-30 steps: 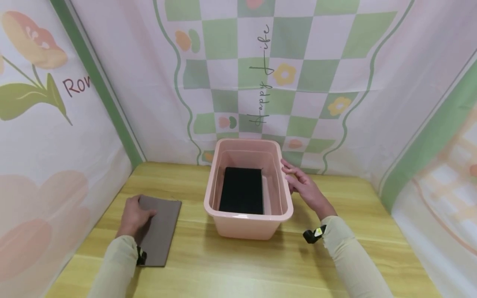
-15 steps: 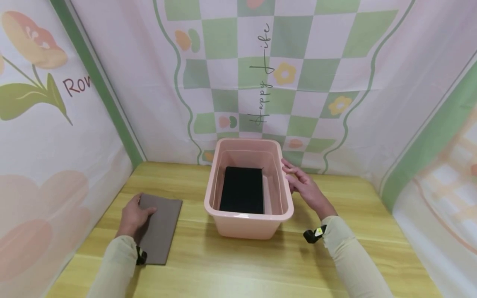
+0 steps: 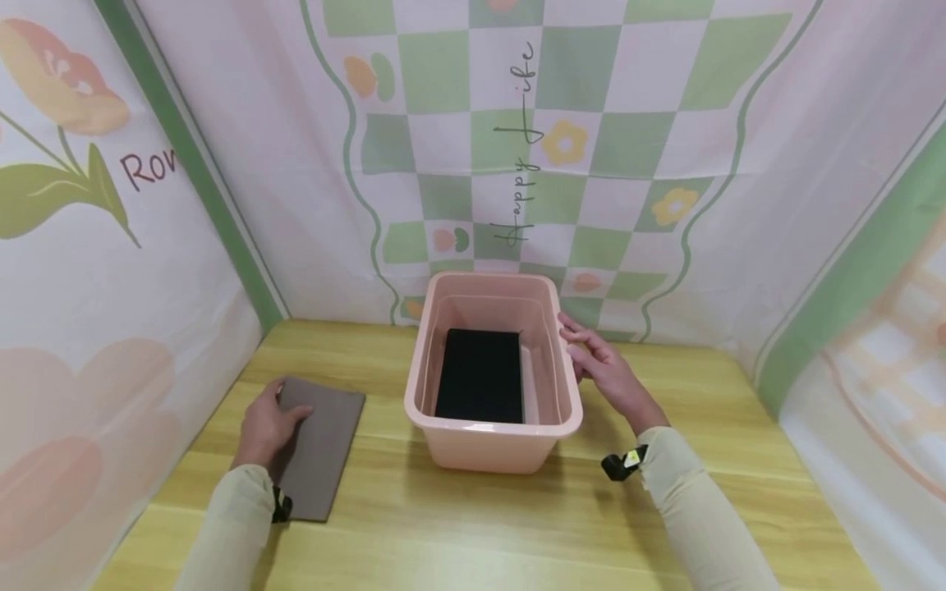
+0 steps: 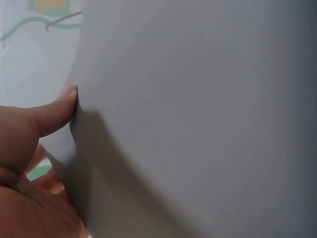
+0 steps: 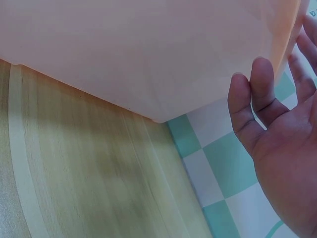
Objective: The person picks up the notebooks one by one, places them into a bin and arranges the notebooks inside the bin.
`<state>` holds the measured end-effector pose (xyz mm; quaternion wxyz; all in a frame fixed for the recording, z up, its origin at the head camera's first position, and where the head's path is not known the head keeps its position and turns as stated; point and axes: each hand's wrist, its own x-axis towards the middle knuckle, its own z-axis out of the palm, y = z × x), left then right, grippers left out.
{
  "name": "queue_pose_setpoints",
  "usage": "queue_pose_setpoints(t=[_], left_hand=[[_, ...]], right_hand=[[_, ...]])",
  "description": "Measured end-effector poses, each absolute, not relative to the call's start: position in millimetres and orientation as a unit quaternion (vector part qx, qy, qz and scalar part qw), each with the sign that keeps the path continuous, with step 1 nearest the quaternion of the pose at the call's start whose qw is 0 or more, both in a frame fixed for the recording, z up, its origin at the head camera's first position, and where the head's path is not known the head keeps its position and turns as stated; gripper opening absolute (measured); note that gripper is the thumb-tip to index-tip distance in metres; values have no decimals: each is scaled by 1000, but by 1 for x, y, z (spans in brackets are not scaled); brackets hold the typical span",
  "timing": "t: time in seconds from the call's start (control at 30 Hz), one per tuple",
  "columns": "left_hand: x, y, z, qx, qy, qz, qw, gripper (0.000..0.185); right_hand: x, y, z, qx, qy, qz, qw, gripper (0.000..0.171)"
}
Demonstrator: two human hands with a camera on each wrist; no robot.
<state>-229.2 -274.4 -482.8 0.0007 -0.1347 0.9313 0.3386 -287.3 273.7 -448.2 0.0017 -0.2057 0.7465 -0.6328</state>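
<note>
Printed cloth walls close in the scene on three sides: a green-and-white checked panel [image 3: 562,148] with small flowers and script lettering at the back, and flowered panels to the left and right. Below them lies a pale wooden tabletop [image 3: 458,525] with a yellowish grain. One pink plastic tub [image 3: 491,447] stands near its middle toward the back wall, and one black flat rectangle [image 3: 480,376] lies on the tub's floor. One brown flat board [image 3: 325,443] lies on the tabletop to the left of the tub, well apart from it. Two hands are in view, both in cream sleeves. The left hand [image 3: 264,427] rests on the board's left edge; the left wrist view shows its thumb [image 4: 49,111] pressed against the board's edge, the board filling most of that picture, so the hand appears to grip it. The right hand [image 3: 602,369] sits beside the tub's right wall, fingers [image 5: 257,99] straight and relaxed, fingertips at the rim, holding nothing.
</note>
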Motion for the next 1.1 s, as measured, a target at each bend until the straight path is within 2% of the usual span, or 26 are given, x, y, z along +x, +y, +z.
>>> queue_pose_setpoints(t=[0.37,1.1], left_hand=[[-232,-279,-479,-116,935,334,19,77],[-237,-274,-467,-112,940,321,-6,71]], right_hand=[[-287,274,-448,-212,741,-637,0,33],[-289,275,-451,-213,741,-637,3,31]])
